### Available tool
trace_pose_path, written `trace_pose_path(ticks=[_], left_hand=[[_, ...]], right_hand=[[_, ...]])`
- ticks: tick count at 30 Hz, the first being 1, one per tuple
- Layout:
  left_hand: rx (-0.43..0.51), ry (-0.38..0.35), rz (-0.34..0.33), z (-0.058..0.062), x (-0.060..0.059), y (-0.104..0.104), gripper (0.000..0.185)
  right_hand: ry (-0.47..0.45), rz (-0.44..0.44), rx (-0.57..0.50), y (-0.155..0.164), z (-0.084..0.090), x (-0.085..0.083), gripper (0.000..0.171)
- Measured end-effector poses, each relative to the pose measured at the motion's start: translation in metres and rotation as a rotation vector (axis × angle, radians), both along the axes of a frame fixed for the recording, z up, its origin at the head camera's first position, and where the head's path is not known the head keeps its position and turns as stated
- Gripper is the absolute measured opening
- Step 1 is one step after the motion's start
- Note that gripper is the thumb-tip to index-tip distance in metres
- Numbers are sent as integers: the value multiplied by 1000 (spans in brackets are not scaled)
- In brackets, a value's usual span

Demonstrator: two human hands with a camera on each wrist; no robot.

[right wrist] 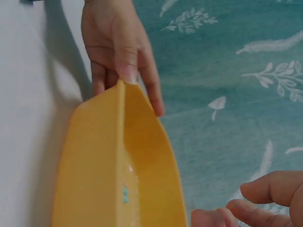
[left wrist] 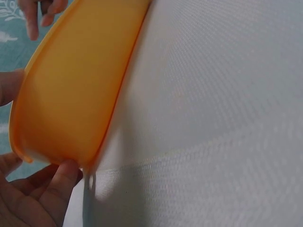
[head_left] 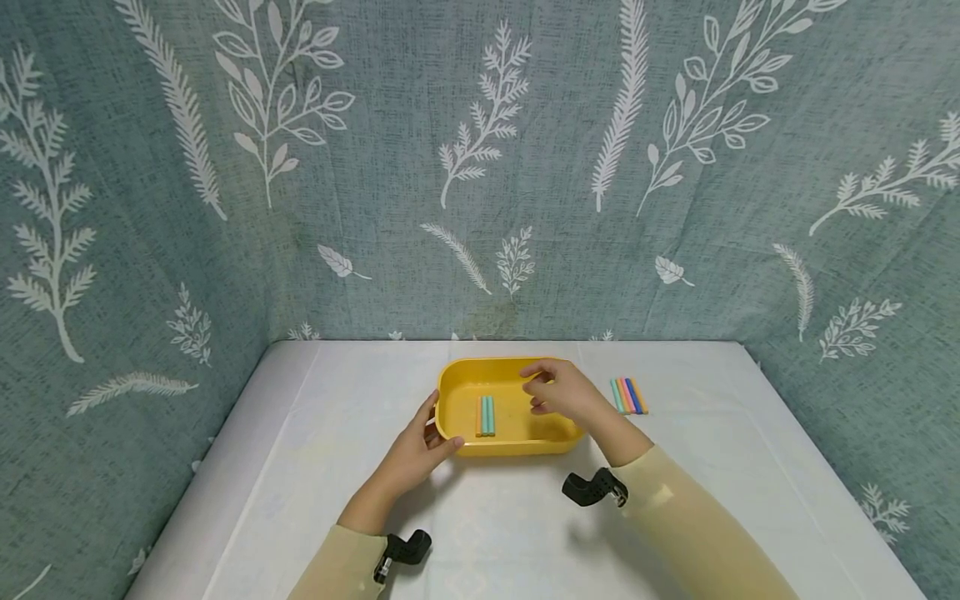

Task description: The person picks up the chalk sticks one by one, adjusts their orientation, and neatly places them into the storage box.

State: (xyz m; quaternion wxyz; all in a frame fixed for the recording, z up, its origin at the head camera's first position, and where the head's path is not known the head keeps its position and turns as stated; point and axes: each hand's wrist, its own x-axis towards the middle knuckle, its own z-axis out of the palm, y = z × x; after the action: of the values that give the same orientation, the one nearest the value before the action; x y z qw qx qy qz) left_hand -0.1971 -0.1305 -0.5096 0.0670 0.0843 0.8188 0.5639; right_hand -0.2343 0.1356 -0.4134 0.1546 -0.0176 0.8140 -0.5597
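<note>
A yellow plastic tray (head_left: 517, 448) stands on the white table. My left hand (head_left: 417, 454) grips its left end, thumb at the near rim and fingers round the outer wall; the left wrist view shows the thumb pressed to the tray's corner. Inside lie three slim coloured sticks (head_left: 486, 416), like chalk, one orange and two mint green, side by side. Over the right half of the tray hovers my right hand (head_left: 566, 392), its fingers loosely bent. In the right wrist view that hand (right wrist: 270, 198) shows nothing between thumb and fingers.
To the right of the tray, several more coloured sticks (head_left: 628, 396) lie in a row on the white tablecloth (head_left: 315, 475). Green leaf-patterned cloth (head_left: 397, 167) hangs behind the table and at both sides. Both forearms wear dark wrist mounts (head_left: 408, 547).
</note>
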Motion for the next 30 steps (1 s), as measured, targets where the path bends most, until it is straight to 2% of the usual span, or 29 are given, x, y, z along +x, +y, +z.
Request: trace_pose_path(ticks=[6, 12, 19, 24, 30], left_hand=[[1, 1, 0, 0, 0, 1, 94], [0, 0, -2, 0, 0, 2, 94], [-5, 3, -1, 1, 1, 0, 94], [-1, 5, -13, 2, 1, 0, 94], [1, 8, -17, 0, 1, -1, 93]], right_hand=[[32, -5, -9, 17, 8, 6, 30], [70, -59, -24, 34, 11, 11, 26], [124, -137, 39, 56, 13, 8, 27], [168, -179, 69, 74, 10, 7, 30], [249, -209, 128, 96, -1, 5, 33]])
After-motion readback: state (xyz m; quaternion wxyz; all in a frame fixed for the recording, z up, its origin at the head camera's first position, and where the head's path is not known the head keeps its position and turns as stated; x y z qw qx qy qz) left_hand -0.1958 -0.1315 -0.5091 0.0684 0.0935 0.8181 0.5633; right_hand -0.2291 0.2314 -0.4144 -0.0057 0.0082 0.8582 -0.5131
